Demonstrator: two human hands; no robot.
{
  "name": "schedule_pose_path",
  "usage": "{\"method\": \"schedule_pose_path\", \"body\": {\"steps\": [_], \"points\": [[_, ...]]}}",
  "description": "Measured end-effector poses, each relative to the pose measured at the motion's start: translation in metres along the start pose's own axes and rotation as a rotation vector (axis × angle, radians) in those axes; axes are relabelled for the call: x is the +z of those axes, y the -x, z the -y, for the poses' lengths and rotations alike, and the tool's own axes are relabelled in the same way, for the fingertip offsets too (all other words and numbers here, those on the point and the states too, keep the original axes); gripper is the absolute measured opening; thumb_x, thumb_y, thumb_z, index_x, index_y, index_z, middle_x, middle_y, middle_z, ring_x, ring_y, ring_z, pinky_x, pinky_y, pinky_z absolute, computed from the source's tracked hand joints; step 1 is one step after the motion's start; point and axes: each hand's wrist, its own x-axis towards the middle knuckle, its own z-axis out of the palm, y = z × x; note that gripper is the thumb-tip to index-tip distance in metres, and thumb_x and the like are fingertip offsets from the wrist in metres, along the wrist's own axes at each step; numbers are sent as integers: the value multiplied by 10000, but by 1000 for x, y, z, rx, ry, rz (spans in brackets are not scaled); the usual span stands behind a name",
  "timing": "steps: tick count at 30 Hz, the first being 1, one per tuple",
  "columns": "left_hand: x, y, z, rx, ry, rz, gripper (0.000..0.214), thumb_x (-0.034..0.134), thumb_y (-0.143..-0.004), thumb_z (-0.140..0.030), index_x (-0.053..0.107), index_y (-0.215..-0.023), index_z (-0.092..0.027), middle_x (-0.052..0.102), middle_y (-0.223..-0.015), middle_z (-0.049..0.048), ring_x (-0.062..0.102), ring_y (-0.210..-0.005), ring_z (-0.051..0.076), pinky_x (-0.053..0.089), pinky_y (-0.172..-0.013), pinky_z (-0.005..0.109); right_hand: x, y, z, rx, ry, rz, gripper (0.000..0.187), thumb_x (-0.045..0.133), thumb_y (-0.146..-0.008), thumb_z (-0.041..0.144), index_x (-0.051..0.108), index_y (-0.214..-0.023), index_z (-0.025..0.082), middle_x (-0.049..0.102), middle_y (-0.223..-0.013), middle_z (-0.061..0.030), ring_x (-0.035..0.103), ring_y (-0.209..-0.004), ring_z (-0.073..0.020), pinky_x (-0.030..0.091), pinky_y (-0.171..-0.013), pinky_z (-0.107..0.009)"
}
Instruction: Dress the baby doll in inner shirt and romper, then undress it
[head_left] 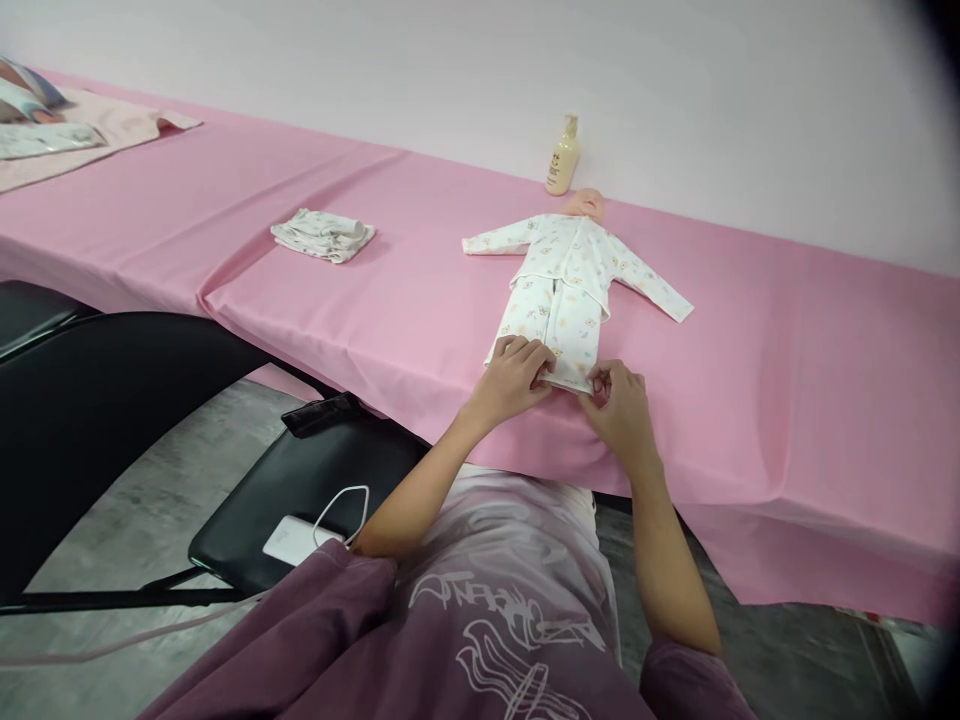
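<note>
A baby doll lies on its back on the pink-covered table, its head (591, 203) toward the wall. It wears a white printed long-sleeved top (570, 248) with both sleeves spread out, and matching baby pants (576, 325). At the leg hems by the table's front edge, my left hand (519, 378) has its fingers curled on the cuff of one leg. My right hand (619, 405) pinches the outer corner of the other leg's cuff. The doll's feet do not show.
A pump bottle (563, 160) stands by the wall behind the doll. Folded printed cloth (322, 236) lies to the left on the pink tablecloth (420, 290). A black chair (262, 535) at the front holds a white power bank (292, 540) with a cable.
</note>
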Motion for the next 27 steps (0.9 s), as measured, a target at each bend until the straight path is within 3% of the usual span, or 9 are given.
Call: {"method": "schedule_pose_path", "body": {"steps": [5, 12, 19, 27], "points": [[0, 0, 0, 22, -18, 5, 295, 755, -896, -61, 611, -1065, -254, 783, -1072, 35, 685, -1094, 298, 466, -1072, 487, 5, 1, -4, -33, 7, -4, 303, 694, -910, 257, 574, -1187, 272, 732, -1071, -73, 697, -969, -338, 526, -1008, -549], [-1, 4, -2, -9, -18, -34, 301, 807, -913, -78, 663, -1119, -245, 803, -1150, 46, 695, -1131, 305, 483, -1060, 478, 0, 3, 1, -179, 52, -27, 439, 662, -851, 159, 576, -1268, 265, 690, -1309, -137, 645, -1267, -397, 538, -1144, -605], [3, 15, -2, -12, -66, -28, 49, 755, -1130, -279, 738, -1132, -234, 812, -1137, 63, 692, -1142, 296, 488, -1086, 484, -4, 3, 6, -170, 86, 120, 205, 650, -957, 208, 581, -1140, 271, 735, -1101, -99, 672, -1039, -367, 534, -994, -560], [5, 18, 0, 40, -122, -43, 124, 735, -1161, -349, 732, -1120, -233, 793, -1148, 76, 665, -1156, 305, 493, -1089, 483, 1, 3, 5, -141, 62, 56, 75, 653, -1082, 316, 590, -1097, 279, 773, -1089, -97, 697, -1055, -369, 525, -1017, -560]]}}
